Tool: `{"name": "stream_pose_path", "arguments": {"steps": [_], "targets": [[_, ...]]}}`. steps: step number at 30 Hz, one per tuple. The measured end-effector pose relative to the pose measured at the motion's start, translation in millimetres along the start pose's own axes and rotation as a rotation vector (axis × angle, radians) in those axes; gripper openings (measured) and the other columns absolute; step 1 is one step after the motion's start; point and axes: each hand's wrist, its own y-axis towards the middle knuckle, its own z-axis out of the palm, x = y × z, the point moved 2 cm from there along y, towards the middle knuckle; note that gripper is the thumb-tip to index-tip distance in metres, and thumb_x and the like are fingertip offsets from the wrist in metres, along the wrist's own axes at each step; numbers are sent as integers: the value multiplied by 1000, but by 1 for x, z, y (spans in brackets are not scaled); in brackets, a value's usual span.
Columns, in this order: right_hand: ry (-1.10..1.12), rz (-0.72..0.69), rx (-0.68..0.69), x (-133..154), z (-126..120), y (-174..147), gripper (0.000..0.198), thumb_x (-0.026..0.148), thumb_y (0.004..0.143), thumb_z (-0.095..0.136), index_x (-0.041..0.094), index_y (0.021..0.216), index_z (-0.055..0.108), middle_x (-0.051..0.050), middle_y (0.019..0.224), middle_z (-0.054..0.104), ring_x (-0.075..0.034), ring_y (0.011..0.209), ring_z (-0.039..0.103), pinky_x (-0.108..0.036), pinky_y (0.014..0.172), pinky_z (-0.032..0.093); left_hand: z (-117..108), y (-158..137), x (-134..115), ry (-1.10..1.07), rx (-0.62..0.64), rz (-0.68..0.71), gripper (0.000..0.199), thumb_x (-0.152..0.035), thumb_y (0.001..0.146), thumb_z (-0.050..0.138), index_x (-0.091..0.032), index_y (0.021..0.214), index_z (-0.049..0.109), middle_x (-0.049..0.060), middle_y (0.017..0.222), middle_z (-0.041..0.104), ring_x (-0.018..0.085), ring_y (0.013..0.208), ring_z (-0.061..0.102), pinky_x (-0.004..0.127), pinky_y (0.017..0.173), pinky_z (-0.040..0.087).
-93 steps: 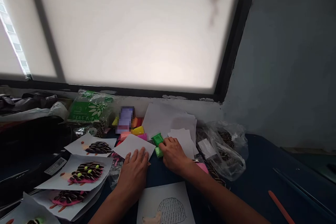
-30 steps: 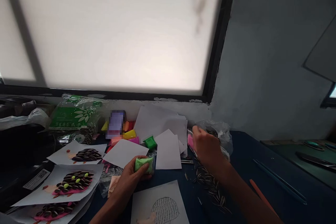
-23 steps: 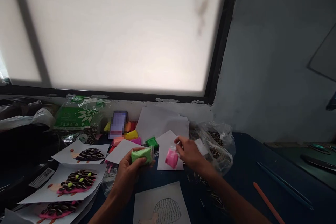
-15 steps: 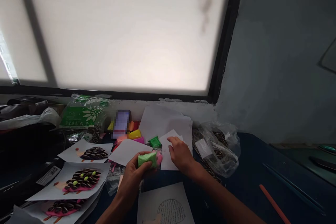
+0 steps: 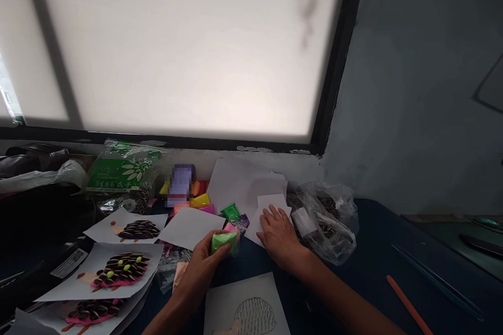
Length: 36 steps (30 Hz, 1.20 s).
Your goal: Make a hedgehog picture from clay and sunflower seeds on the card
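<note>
My left hand (image 5: pixel 201 268) is closed around a light-green clay packet (image 5: pixel 224 243), with a pink clay packet (image 5: pixel 231 228) just behind it; whether the pink one is held too is unclear. My right hand (image 5: pixel 280 236) lies flat, fingers spread, on small white paper sheets (image 5: pixel 271 201). A darker green packet (image 5: pixel 231 212) and a purple packet (image 5: pixel 244 222) sit between the hands. Below them lies a sheet with a hedgehog drawing (image 5: pixel 245 306), its body outlined and filled with short strokes. Another white sheet (image 5: pixel 192 226) is left of the packets.
On the left are hedgehog pictures (image 5: pixel 151 267) covered in sunflower seeds. Behind them stands a green seed bag (image 5: pixel 113 170). A clear plastic bag of seeds (image 5: pixel 338 225) lies to the right, farther along an orange stick (image 5: pixel 407 303). Large paper sheets (image 5: pixel 243 180) lean near the wall.
My right hand has come down flat onto the small white sheets, which now lie shifted and fanned to the right. The purple packet has come into view. My left hand still holds the light-green packet.
</note>
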Motion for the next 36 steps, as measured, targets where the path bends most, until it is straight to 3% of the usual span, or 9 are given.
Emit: {"name": "stream_pose_path", "arguments": {"steps": [3, 5, 7, 10, 14, 21, 26, 36], "targets": [[164, -13, -65, 11, -7, -10, 31, 19, 92, 47, 9, 116, 63, -20, 133, 56, -33, 131, 42, -47, 110, 26, 4, -3, -4, -124, 21, -15, 52, -50, 67, 79, -19, 106, 66, 7, 100, 69, 25, 91, 64, 32, 76, 53], [315, -9, -75, 19, -6, -18, 27, 26, 95, 43, 14, 106, 64, -13, 108, 67, -25, 103, 60, -38, 93, 44, 6, -6, -5, -175, 23, -44, 51, -48, 64, 82, -19, 104, 67, 7, 98, 70, 25, 90, 65, 32, 74, 55], [471, 2, -61, 26, 1, -24, 29, 33, 96, 39, 16, 92, 62, -8, 87, 67, -19, 79, 61, -30, 73, 49, 8, -7, -6, -205, 33, -64, 49, -45, 64, 84, -19, 102, 69, 7, 97, 71, 25, 91, 66, 32, 74, 56], [675, 11, -35, 29, 12, -29, 27, 33, 92, 39, 16, 79, 57, -4, 73, 60, -15, 67, 56, -25, 62, 46, 9, -9, -7, -249, 80, -77, 46, -42, 63, 85, -18, 100, 70, 7, 98, 71, 24, 93, 67, 31, 78, 56], [868, 16, -24, 29, 19, -33, 24, 35, 85, 44, 17, 75, 55, -2, 70, 57, -14, 65, 53, -25, 62, 45, 10, -10, -12, -267, 126, -106, 47, -42, 62, 86, -19, 101, 70, 7, 102, 72, 24, 94, 67, 32, 80, 56], [1011, 57, -63, 35, 24, -44, 24, 38, 82, 49, 17, 72, 54, 1, 66, 50, -12, 60, 46, -25, 58, 40, 11, -12, -17, -171, 137, -101, 43, -47, 64, 84, -16, 91, 73, 6, 85, 71, 21, 80, 67, 26, 65, 57], [1000, 66, -94, 34, 24, -47, 19, 34, 79, 56, 15, 75, 58, -1, 70, 55, -14, 64, 48, -26, 60, 41, 11, -11, -15, -146, 210, -137, 42, -45, 63, 85, -16, 91, 73, 6, 87, 72, 21, 83, 68, 26, 69, 57], [850, 65, -253, 37, 17, -54, 10, 24, 80, 59, 18, 72, 55, 2, 67, 55, -13, 63, 49, -25, 58, 38, 14, -16, -25, -141, 161, -89, 41, -48, 64, 84, -14, 83, 69, 5, 77, 70, 18, 69, 67, 23, 56, 54]]}}
